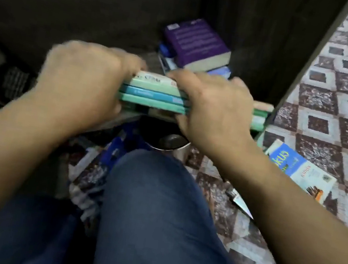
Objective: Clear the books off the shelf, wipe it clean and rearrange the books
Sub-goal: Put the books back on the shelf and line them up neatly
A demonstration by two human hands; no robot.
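A small stack of teal and blue books (155, 94) lies flat at the front edge of the dark shelf (136, 46). My left hand (83, 76) grips the stack's left end, fingers curled over the top. My right hand (213, 106) grips its right end, thumb below. Behind it, deeper in the shelf, a thick purple book (196, 41) lies on top of a few blue books. The image is blurred by motion.
A blue and white book (299, 170) lies on the patterned floor at the right, with a thin item (240, 203) nearer me. A metal cup (173, 144) stands below the shelf edge. My knee in blue jeans (156, 209) fills the foreground. The shelf's side panel (313, 51) rises at the right.
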